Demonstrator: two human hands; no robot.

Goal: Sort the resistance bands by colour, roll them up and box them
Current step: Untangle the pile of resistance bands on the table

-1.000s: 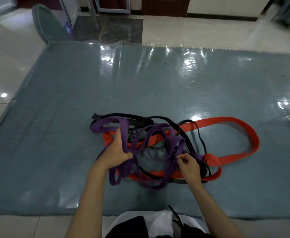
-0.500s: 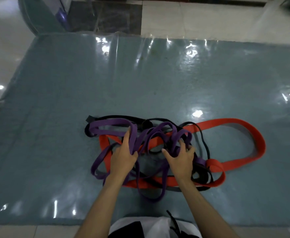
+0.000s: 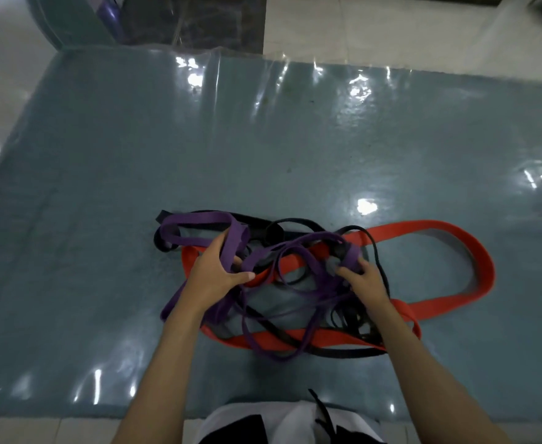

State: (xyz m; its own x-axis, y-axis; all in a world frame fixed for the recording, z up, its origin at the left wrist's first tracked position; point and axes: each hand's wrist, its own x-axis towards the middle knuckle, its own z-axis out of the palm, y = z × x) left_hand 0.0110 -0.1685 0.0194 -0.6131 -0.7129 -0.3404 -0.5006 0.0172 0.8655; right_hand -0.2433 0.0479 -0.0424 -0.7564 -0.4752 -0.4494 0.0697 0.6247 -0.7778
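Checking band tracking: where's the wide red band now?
Head view, right of centre on the mat: the red band loops out past the right hand, tangled under purple bands.

- Your left hand (image 3: 213, 277), which a second ago clutched the wide purple rubber band (image 3: 199, 217) with thumb raised and then lay flat-fingered on it, now wraps round that strap where it drops from its far loop.
- Your right hand (image 3: 364, 282) has left the near right of the tangle beside the wide orange-red rubber band (image 3: 455, 232) and gone further in; its fingers seem to pinch the bunched narrow purple bands (image 3: 348, 256), though blur hides the grip.
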